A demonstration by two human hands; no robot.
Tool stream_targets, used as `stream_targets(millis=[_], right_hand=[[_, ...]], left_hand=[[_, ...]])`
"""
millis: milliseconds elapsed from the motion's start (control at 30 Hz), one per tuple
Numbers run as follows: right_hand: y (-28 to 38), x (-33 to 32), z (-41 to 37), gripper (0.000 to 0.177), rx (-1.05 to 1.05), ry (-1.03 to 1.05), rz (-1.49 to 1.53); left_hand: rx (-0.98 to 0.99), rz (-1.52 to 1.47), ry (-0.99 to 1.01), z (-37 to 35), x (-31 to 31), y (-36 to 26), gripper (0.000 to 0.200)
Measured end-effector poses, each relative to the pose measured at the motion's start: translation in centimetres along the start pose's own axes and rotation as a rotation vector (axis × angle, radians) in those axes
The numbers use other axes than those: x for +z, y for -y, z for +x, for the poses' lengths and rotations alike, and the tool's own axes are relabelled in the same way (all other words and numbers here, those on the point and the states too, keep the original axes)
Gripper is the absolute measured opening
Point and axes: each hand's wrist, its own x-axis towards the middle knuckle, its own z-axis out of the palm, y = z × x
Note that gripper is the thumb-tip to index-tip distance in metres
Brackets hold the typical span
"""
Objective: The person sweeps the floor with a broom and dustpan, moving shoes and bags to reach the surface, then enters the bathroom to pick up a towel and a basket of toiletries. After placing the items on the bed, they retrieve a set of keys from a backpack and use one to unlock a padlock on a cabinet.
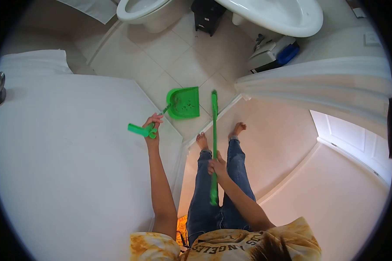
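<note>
My left hand [153,122] is closed around the handle of a green long-handled dustpan [190,102]. Its pan lies on the tiles near the doorway, with small dark bits of dirt in it. Fingers of my right hand [218,166] wrap round the green stick of a broom [214,135]. The broom's far end reaches the floor just right of the pan, apart from it; its bristles are hard to make out. The near end of the stick points back toward my body.
A white door [87,152] stands at the left. Ahead are a toilet [154,15], a black bin [207,17] and a white sink [287,19]. A white and blue container [274,54] is by the right wall, near a white curtain [318,80]. My feet stand by the threshold.
</note>
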Motion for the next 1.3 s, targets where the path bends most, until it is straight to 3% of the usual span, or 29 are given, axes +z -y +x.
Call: stream_targets(millis=[67, 100, 200, 300, 367, 500, 567, 700, 867, 967, 1067, 1167, 1300], right_hand=[[0.1, 2.2, 3.8, 0.074, 0.132, 0.017, 0.249], [0.5, 2.9, 4.2, 0.06, 0.147, 0.066, 0.261], [1.4, 2.3, -2.7, 0.038, 0.017, 0.156, 0.166], [1.7, 2.9, -7.5, 0.032, -0.06, -0.035, 0.033], [0.7, 2.3, -1.8, 0.044, -0.011, -0.051, 0.114], [3.6, -1.2, -0.4, 0.054, 0.103, 0.188, 0.362], [5.6, -3.9, -7.8, 0.054, 0.064, 0.225, 0.204], [5.7, -10.8, -19.3, 0.073, -0.129, 0.017, -0.476], [4.7, -20.7, -27.1, 0.07, -0.176, -0.159, -0.361], [5.9, -26.1, -29.5, 0.069, -0.155, -0.316, -0.66], [6.9, -30.5, -30.2, 0.069, -0.183, -0.325, -0.826], [13.5, -31.3, -31.3, 0.07, -0.235, -0.209, -1.129], [21.8, -27.4, -26.7, 0.069, -0.361, 0.046, -1.423]], left_hand=[[0.008, -0.051, 0.099, 2.3, 0.4, -0.3, 0.015], [0.027, -0.024, 0.128, 3.1, 0.4, -0.3, 0.014], [0.081, 0.04, 0.206, 4.2, -0.2, -0.7, 0.011], [0.097, 0.08, 0.221, 5.0, 0.5, -3.0, 0.012], [0.071, 0.093, 0.222, 5.5, 0.3, -2.6, 0.011], [0.073, 0.07, 0.233, 5.8, 0.0, -3.1, 0.009], [0.034, 0.054, 0.215, 4.9, 0.7, -4.9, 0.009], [-0.085, -0.024, 0.233, 1.2, 2.6, -9.6, 0.009], [-0.01, 0.08, 0.359, -6.7, 8.5, -14.2, 0.01], [-0.026, 0.014, 0.332, -11.9, 12.9, -15.0, 0.009], [-0.042, -0.076, 0.207, -17.3, 13.8, -12.9, 0.008], [-0.07, -0.125, -0.001, -23.4, 14.2, -9.9, 0.007], [-0.158, -0.203, -0.31, -31.7, 15.1, -7.3, 0.009]])
